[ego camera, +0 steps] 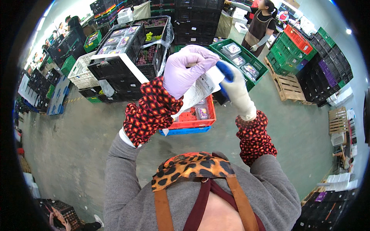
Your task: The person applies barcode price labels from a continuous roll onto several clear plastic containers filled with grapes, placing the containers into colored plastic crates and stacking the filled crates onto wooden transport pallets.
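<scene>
My left hand [188, 68], in a thin lilac glove, has its thumb and fingertips pinched together at the top of a white printed label strip [199, 89]. The strip slopes down and left beneath that hand. My right hand [237, 91] wears a white glove with blue-coated fingers, which curl at the strip's right edge; the motion there is a little blurred. Below the strip is a red plastic crate [190, 124] with clear lidded fruit boxes [202, 112] in it. It rests on a blue crate [188, 131], and my hands and the strip cover part of both.
A green crate [260, 65] of clear boxes stands ahead right, beside a person [260, 29] in an apron. Black crates [115, 75] with boxed fruit and loose grapes [146, 55] stand ahead left. Stacked crates [292, 47] sit near a wooden pallet [286, 85] at right.
</scene>
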Available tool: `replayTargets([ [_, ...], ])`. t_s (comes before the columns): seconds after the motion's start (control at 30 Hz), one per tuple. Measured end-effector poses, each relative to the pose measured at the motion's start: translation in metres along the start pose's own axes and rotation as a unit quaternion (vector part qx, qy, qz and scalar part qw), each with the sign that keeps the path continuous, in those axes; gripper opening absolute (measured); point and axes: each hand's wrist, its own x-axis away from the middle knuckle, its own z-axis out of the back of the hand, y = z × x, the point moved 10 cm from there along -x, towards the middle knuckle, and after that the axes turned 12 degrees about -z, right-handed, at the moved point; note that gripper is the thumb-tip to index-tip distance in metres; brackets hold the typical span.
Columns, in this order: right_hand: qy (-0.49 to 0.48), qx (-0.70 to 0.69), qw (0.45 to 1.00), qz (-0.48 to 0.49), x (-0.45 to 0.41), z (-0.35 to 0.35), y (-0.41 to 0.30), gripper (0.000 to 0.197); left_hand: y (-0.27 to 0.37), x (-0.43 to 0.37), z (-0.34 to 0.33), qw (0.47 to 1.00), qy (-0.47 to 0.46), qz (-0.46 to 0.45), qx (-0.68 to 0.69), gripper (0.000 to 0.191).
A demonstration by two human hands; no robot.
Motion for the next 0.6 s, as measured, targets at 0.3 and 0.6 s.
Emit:
replayTargets([
  [0.3,-0.027,-0.335,0.941,0.038,0.009,0.025,-0.010,0.056,0.046,-0.017,0.002,0.896,0.075,-0.220,-0.379,0.019],
  [0.6,0.132,-0.178,0.971,-0.093,0.014,0.079,0.038,0.018,-0.036,-0.034,-0.057,0.980,-0.028,0.185,0.071,0.036],
])
